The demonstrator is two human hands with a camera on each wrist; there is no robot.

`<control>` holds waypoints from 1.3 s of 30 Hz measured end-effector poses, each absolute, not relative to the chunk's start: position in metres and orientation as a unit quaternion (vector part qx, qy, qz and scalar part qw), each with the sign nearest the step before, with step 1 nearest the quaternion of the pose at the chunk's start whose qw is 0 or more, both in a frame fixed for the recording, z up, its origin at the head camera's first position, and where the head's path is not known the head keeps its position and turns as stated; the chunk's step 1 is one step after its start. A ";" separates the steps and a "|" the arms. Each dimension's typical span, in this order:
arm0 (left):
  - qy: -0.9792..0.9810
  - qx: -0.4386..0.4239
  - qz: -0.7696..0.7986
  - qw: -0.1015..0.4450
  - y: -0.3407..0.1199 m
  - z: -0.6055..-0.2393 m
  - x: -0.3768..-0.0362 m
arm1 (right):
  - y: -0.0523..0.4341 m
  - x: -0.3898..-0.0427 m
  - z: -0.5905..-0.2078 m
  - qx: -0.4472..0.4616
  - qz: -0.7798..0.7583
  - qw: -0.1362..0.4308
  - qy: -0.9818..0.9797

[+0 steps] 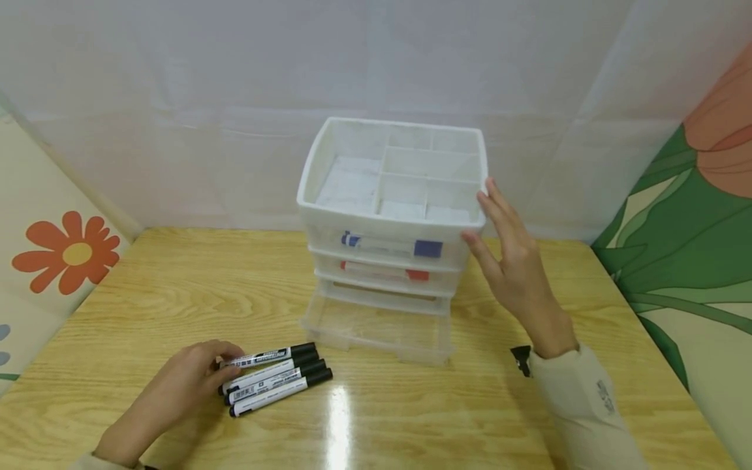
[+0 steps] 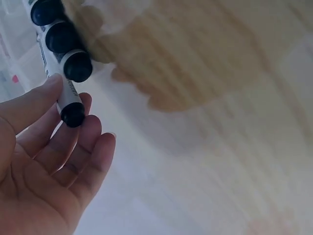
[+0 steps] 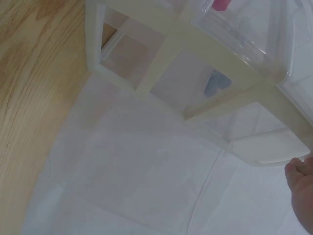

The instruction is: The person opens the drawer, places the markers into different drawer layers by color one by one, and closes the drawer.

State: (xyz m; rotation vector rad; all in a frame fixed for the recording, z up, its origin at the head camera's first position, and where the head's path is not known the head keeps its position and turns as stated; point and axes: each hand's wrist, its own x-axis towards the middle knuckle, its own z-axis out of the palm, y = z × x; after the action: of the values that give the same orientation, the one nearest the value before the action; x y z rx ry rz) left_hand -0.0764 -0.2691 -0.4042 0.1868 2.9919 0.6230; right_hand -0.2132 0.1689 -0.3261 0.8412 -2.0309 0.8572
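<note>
Black-capped markers: 4, white-bodied, lying side by side on the table in front of the drawer unit, caps pointing right; the farthest marker point(image 1: 267, 358) is in the fingers, the other 3 point(image 1: 282, 394) lie just nearer the camera.
Left hand point(image 1: 182, 378): grasping the farthest marker by its left end, thumb on 1 side and fingers on the other; whether that marker is lifted off the table I cannot tell.
Right hand point(image 1: 517, 267): not clenched — fingers extended, fingertips touching the right rim of the drawer unit.
Drawer unit point(image 1: 390, 222): 1, white and upright, with 3 clear drawers below a top tray.
Top tray point(image 1: 350, 179): 6 compartments, 1 large at left and 5 smaller at right.
Upper drawer: pushed in, at least 1 blue-capped marker point(image 1: 427, 249) showing through its front.
Middle drawer: pushed in, at least 1 red-capped marker point(image 1: 418, 275) showing.
Bottom drawer point(image 1: 376, 329): pulled out toward the person, beyond the markers.
Black scrap: 1 small piece point(image 1: 520, 360) on the table, beside the right sleeve point(image 1: 578, 391).
Table point(image 1: 235, 281): 1, wood-grained.
Backdrop: white cloth point(image 1: 247, 78) behind — flower-patterned panels point(image 1: 76, 254) at both sides.
</note>
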 end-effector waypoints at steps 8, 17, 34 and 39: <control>0.975 0.079 0.207 0.016 -0.269 -0.393 -0.073 | 0.168 -0.215 -0.327 0.332 0.339 0.383 -0.793; 0.969 0.107 0.223 0.013 -0.260 -0.377 -0.072 | 0.169 -0.214 -0.328 0.328 0.342 0.379 -0.795; 0.950 0.191 0.237 -0.074 -0.224 -0.350 -0.083 | 0.169 -0.213 -0.328 0.326 0.343 0.383 -0.793; 0.939 0.219 0.242 -0.107 -0.211 -0.348 -0.090 | 0.168 -0.214 -0.329 0.326 0.345 0.384 -0.792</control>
State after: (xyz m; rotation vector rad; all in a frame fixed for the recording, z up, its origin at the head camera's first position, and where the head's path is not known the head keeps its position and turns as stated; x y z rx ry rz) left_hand -0.0899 -0.2110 -0.3482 0.7384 3.1705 0.8166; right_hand -0.2138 0.1685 -0.3289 0.8299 -2.0193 0.8786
